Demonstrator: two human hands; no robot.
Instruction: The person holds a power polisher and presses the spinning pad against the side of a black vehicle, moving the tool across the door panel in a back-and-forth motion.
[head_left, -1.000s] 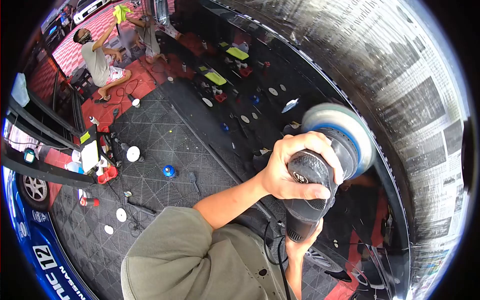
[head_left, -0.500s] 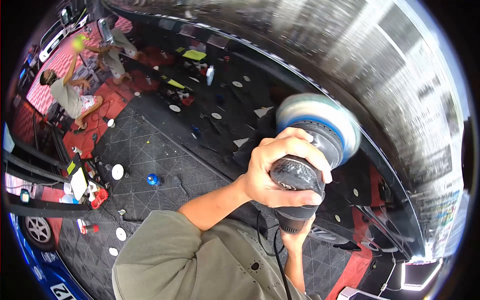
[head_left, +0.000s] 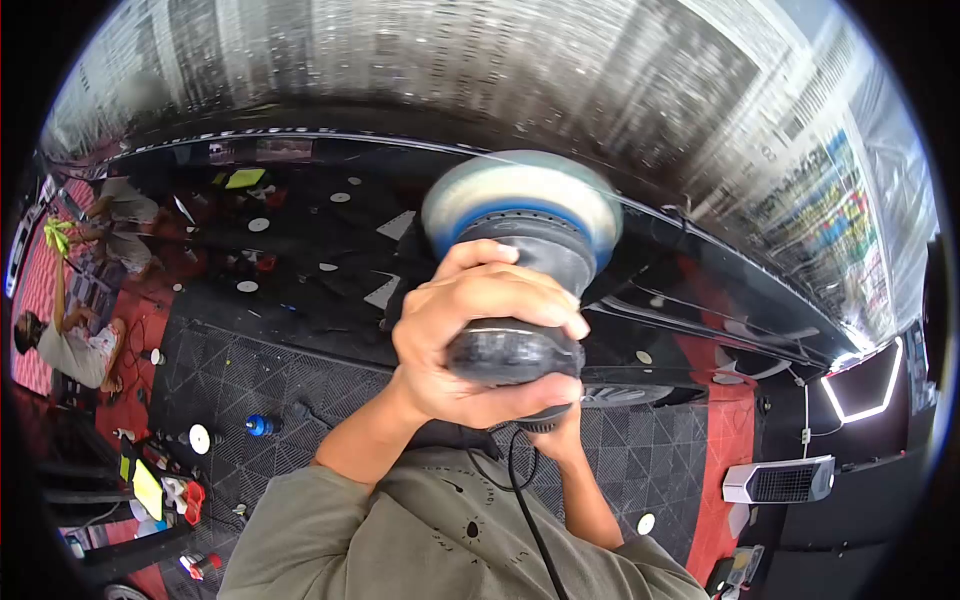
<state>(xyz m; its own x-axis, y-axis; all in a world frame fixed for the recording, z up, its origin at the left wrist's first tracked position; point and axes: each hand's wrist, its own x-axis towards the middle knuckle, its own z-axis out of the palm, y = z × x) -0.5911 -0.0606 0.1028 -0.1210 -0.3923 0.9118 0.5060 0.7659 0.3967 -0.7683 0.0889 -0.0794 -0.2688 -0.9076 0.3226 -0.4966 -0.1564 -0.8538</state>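
Note:
A black car polisher (head_left: 515, 350) is in both my hands. My left hand (head_left: 440, 335) wraps over its rounded head, with the thumb below and the fingers above. Behind the machine, my right hand (head_left: 560, 437) grips the rear handle; its fingers are mostly hidden. The round pale pad (head_left: 525, 183) with a blue rim is blurred as if spinning. It lies against the upper part of a glossy black car panel (head_left: 330, 225), near the panel's edge. A black cord (head_left: 525, 510) hangs from the polisher across my shirt.
Newspaper sheeting (head_left: 350, 70) covers the area above the panel. At left another person (head_left: 70, 350) sits low, holding up a yellow-green cloth (head_left: 57, 235). A blue bottle (head_left: 262, 425) and a white disc (head_left: 200, 438) are on the dark tiled floor. An air cooler (head_left: 780, 482) stands at right.
My view has turned, so the panel edge lies more level. The polisher appears further left in view, still against the panel, with both hands keeping their grip.

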